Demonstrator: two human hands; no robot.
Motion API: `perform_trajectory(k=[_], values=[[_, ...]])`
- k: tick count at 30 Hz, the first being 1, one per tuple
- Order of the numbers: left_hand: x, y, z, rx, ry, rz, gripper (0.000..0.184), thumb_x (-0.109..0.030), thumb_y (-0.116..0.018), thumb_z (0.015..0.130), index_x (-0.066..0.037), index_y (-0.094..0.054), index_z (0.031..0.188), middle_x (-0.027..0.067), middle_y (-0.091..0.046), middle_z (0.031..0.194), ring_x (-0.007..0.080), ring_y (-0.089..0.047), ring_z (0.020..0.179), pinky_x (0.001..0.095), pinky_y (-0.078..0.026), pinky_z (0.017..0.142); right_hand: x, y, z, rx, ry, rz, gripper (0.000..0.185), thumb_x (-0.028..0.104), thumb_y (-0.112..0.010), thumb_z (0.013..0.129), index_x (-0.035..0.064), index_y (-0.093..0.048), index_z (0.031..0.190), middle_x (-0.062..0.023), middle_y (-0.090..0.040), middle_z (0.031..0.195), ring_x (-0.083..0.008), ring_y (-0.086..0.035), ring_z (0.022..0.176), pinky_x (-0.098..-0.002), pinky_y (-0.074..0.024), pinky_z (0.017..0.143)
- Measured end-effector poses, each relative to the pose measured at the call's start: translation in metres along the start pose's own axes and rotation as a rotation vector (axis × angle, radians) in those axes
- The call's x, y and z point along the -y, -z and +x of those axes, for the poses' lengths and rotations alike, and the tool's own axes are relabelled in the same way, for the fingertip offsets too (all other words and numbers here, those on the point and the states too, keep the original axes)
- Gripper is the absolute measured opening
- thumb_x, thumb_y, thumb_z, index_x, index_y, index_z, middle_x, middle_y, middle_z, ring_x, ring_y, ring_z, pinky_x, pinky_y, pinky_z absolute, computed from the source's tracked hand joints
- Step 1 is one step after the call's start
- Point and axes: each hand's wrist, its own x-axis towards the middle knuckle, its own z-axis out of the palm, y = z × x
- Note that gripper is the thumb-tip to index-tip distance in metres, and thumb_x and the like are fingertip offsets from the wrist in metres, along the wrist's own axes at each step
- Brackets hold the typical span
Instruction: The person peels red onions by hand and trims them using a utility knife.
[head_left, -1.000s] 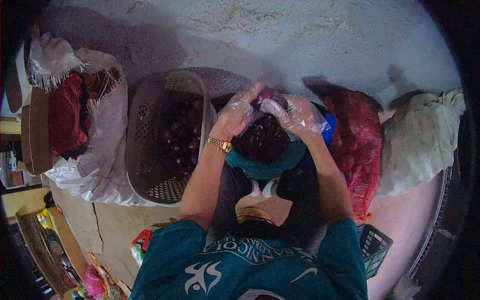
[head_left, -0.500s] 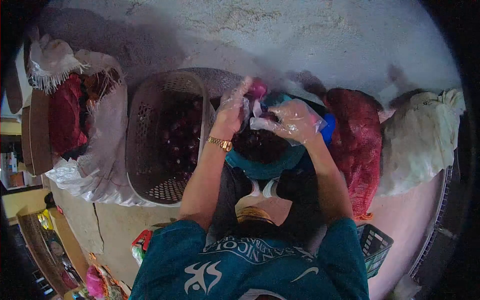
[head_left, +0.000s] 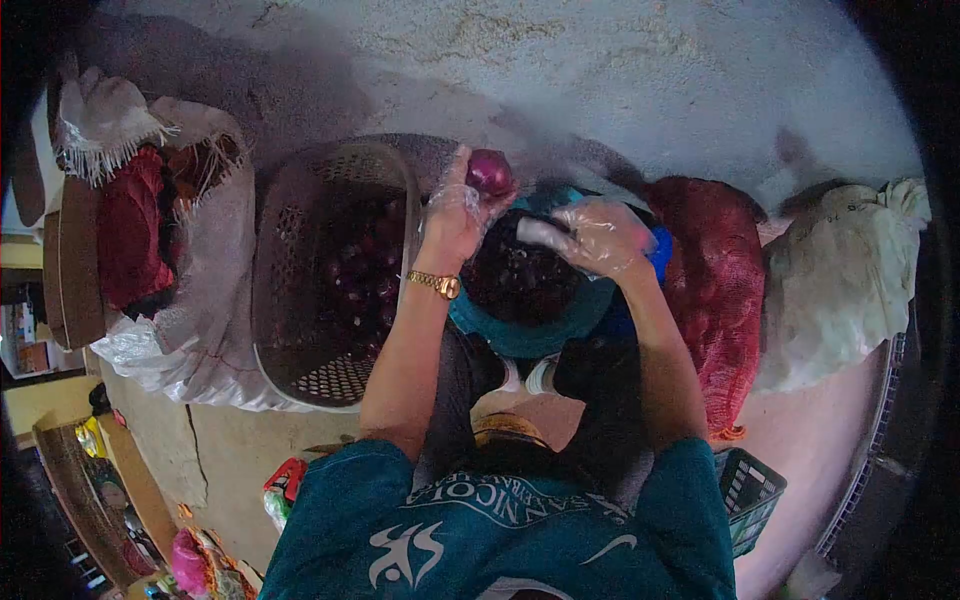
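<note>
My left hand, in a clear plastic glove and with a gold watch at the wrist, is closed round a shiny red onion. To its right, my right hand is also in clear plastic, its fingers curled. A white wrapped digit points left from it, and whatever the fingers may hold is hidden. Beneath both hands stands a teal basin with dark onions or onion skins inside. Left of the basin, a large plastic basket contains several red onions.
A red mesh sack and a pale woven sack stand at right. At far left sits an open white sack with red mesh beside it. A green crate is near my right side. A concrete wall rises ahead.
My hands have moved apart. The left hand has drawn slightly left with the onion, which is now more fully visible; the right hand has shifted slightly right, away from it.
</note>
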Motion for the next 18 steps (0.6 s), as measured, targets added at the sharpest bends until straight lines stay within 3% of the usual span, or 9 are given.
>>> perform_trajectory(k=[4,5,7,9,12,18], values=[[-0.001,-0.011,-0.005,-0.101,0.018,0.016,0.043,-0.042,-0.055,0.094,-0.003,-0.054,0.111,0.0126,-0.062,0.102,0.0274,-0.062,0.092,0.0454,-0.054,0.083,0.016,0.025,0.0,0.078,-0.096,-0.007,0.076,0.077,-0.06,0.066,0.0039,-0.068,0.086,-0.0201,-0.066,0.079,-0.0389,-0.064,0.078,-0.0452,-0.0499,0.07],[-0.002,-0.016,-0.008,-0.119,0.059,0.086,0.042,-0.042,-0.056,0.093,-0.004,-0.056,0.109,0.0115,-0.062,0.1,0.0247,-0.063,0.089,0.0423,-0.056,0.081,0.013,0.02,-0.001,0.078,-0.095,-0.007,0.076,0.077,-0.06,0.066,0.0039,-0.068,0.086,-0.0201,-0.066,0.079,-0.0389,-0.064,0.078,-0.0452,-0.0499,0.07],[0.0,-0.02,-0.011,-0.138,0.099,0.157,0.041,-0.042,-0.058,0.092,-0.004,-0.058,0.107,0.0104,-0.063,0.098,0.0219,-0.063,0.085,0.0392,-0.057,0.078,0.006,0.01,-0.002,-0.252,-0.04,0.024,0.076,0.077,-0.063,0.063,0.0047,-0.068,0.088,-0.0204,-0.065,0.076,-0.039,-0.064,0.076,-0.0465,-0.0497,0.068],[0.004,-0.024,-0.013,-0.107,0.211,0.297,0.038,-0.041,-0.062,0.09,-0.006,-0.061,0.104,0.0081,-0.064,0.095,0.0163,-0.063,0.077,0.0338,-0.058,0.071,0.003,0.008,-0.004,-0.277,-0.031,0.02,0.075,0.075,-0.064,0.063,0.0052,-0.068,0.089,-0.0202,-0.065,0.075,-0.0385,-0.065,0.075,-0.0465,-0.0498,0.067],[0.009,-0.034,-0.02,-0.033,0.223,0.242,0.036,-0.039,-0.063,0.09,-0.005,-0.062,0.103,0.0065,-0.064,0.092,0.0137,-0.062,0.072,0.0305,-0.057,0.066,0.01,0.012,-0.005,-0.32,-0.013,0.032,0.073,0.073,-0.065,0.063,0.0058,-0.068,0.091,-0.0197,-0.065,0.074,-0.0379,-0.065,0.074,-0.0462,-0.05,0.065],[0.016,-0.023,-0.01,-0.006,0.269,0.253,0.035,-0.04,-0.063,0.09,-0.005,-0.063,0.098,0.0037,-0.066,0.087,0.0129,-0.062,0.072,0.0266,-0.054,0.065,0.003,0.003,-0.003,-0.302,-0.022,0.011,0.072,0.068,-0.07,0.062,0.0051,-0.068,0.096,-0.0194,-0.066,0.078,-0.0381,-0.065,0.074,-0.0451,-0.0505,0.066]])
